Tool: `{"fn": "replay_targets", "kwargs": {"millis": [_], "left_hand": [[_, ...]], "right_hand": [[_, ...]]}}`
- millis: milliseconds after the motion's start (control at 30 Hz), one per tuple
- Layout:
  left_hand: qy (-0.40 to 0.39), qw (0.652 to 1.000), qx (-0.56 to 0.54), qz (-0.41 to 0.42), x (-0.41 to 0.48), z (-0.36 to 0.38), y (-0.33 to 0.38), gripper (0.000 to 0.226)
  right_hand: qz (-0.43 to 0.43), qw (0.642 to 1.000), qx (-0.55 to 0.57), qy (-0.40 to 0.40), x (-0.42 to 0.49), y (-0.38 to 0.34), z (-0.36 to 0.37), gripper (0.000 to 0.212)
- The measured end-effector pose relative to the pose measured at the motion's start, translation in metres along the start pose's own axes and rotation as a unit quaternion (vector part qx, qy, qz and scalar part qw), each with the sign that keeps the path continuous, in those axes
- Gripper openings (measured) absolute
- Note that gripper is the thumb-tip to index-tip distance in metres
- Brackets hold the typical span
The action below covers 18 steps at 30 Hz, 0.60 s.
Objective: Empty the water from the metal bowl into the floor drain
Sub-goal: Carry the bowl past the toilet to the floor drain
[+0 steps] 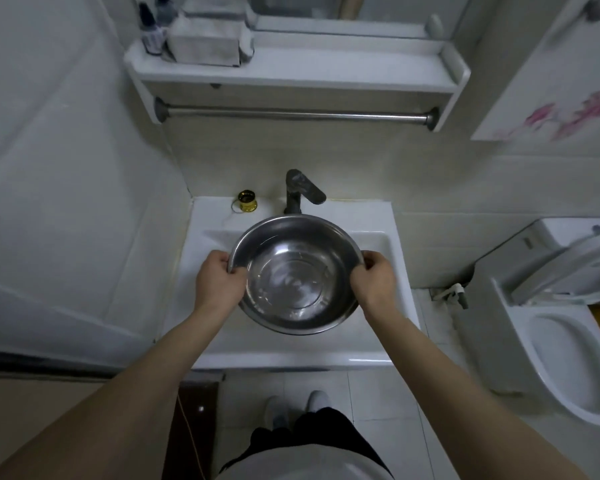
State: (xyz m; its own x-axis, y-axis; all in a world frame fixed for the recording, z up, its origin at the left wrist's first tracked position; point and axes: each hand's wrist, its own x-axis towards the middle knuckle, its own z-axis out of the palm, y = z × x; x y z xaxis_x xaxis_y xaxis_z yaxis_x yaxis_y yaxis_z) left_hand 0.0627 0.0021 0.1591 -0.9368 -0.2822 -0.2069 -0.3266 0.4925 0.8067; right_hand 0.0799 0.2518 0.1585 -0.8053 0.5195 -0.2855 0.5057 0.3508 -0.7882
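Both arms reach forward and down, almost straight, toward the sink (201,258). The left hand (219,277) is closed on the left rim of the metal bowl (293,275), with the thumb inside the rim and the fingers under it. The right hand (373,277) is closed on the right rim in the same way. The bowl is between the two hands, over the white basin and just in front of the dark tap (300,190). It holds shallow clear water (the bottom shows through). A small gold cup (247,201) stands on the sink edge, left of the tap. Above is a white shelf (326,72) with a metal rail (295,115). A toilet (561,341) stands at the right, on a pale tiled floor (378,403).
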Motion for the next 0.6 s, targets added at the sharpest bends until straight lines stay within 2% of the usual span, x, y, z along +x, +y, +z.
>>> {"fn": "replay_targets", "kwargs": {"millis": [400,600], "left_hand": [[0.022,0.995,-0.091,0.037,0.016,-0.031,0.062,0.018],[0.011,0.988,-0.148,0.052,0.019,-0.042,0.092,0.012]], "right_hand": [[0.001,0.993,0.112,0.030,-0.002,-0.057,-0.033,0.029],[-0.008,0.990,0.140,0.033,-0.002,-0.078,-0.048,0.026]]}}
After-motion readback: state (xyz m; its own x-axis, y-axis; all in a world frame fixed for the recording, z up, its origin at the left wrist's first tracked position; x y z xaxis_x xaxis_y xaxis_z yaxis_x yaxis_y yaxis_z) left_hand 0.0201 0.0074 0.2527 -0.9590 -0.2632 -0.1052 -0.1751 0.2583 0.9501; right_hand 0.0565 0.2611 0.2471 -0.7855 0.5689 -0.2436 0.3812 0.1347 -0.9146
